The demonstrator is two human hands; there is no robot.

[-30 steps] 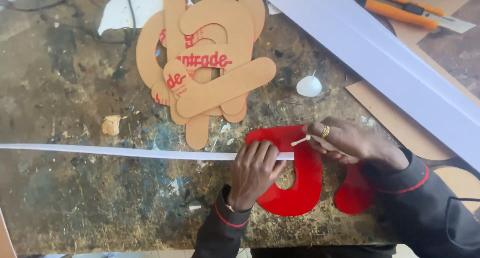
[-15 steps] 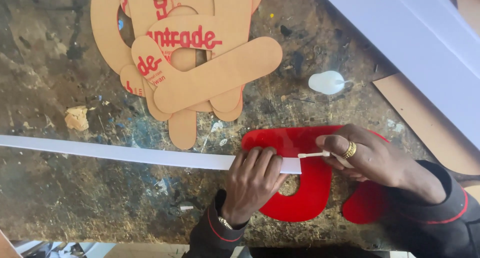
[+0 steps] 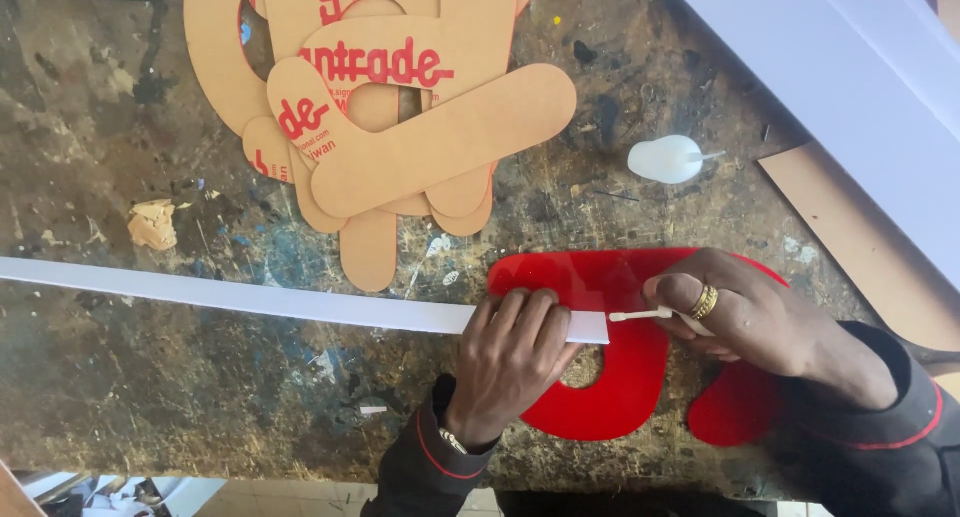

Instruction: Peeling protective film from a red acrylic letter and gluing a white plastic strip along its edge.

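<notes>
Left hand (image 3: 510,362) pressed flat, fingers together, on the near end of a long thin white strip (image 3: 240,295), holding it down against a glossy red acrylic letter shape (image 3: 620,377); grip not closed around anything, only pushing from above. Right hand (image 3: 750,317) resting on the right part of the same red shape, its grip narrow, pinching a small white stick applicator (image 3: 640,315) between thumb and fingers, tip just at the end of the strip. Gold ring visible on one finger there.

Red shape lying flat on the stained, paint-marked wooden desk (image 3: 150,417). Beyond the red shape, a pile of brown cardboard cut-out shapes with red print (image 3: 420,147). Beyond and slightly right of it, a small white squeeze bottle (image 3: 665,160) on its side. Far right of it, a wide white board (image 3: 850,87) running diagonally.
</notes>
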